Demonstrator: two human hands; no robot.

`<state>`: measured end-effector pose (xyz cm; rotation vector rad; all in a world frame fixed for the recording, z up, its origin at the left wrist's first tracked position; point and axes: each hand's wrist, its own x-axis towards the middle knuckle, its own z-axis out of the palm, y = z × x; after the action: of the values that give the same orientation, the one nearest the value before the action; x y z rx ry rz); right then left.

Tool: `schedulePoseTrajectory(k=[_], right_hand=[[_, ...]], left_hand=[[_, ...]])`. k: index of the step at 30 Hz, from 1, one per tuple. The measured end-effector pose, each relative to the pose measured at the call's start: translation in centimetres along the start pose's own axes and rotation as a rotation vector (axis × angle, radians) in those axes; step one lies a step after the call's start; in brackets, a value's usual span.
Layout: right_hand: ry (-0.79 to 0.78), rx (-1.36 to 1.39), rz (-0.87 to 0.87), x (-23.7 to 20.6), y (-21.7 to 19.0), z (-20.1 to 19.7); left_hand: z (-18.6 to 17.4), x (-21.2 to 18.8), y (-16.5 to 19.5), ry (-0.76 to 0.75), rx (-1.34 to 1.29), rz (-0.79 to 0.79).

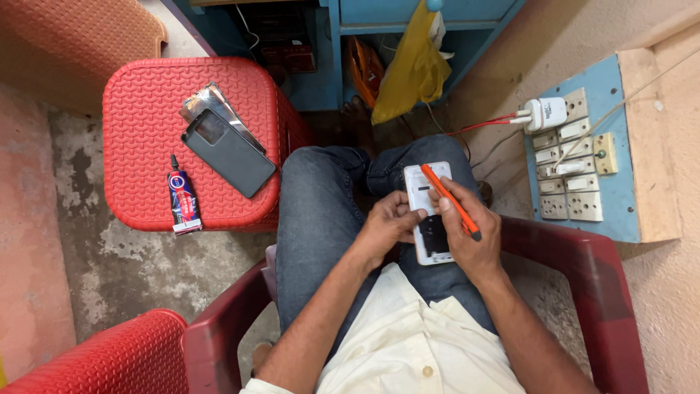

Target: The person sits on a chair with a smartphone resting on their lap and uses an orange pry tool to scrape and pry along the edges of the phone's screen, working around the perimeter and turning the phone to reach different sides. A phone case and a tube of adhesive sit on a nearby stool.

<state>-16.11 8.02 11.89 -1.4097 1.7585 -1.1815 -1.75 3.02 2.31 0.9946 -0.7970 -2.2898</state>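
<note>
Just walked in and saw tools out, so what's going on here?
A person seated in a dark red chair holds a white phone on their lap. The left hand steadies its edge, while the right hand grips an orange tool laid across it. On the red stool beside them lie a dark phone case and a small glue tube, both untouched.

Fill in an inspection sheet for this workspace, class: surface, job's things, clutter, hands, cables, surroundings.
Surface: red plastic stool, patterned top.
Job's things: white phone on the lap; orange tool.
Clutter: dark phone case, foil packet, glue tube on the stool.
Hands: left hand touches the phone; right hand grips the tool.
Cables: red wire to white charger.
Surroundings: switchboard, maroon chair, yellow cloth.
</note>
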Motion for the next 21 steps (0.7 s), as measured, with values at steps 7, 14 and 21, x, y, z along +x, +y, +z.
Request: schedulePoseTrajectory(k=[7, 14, 21], right_hand=[[-0.036, -0.084, -0.063, 0.5, 0.2, -0.1], [-0.090, -0.059, -0.048, 1.5, 0.5, 0.2], [-0.089, -0.120, -0.108, 1.8, 0.8, 0.4]], left_hand=[[1.4, 0.2, -1.0, 0.009, -0.075, 0.036], [1.0, 0.3, -0.3, -0.031, -0.026, 0.081], [1.0, 0.5, -0.4, -0.054, -0.050, 0.087]])
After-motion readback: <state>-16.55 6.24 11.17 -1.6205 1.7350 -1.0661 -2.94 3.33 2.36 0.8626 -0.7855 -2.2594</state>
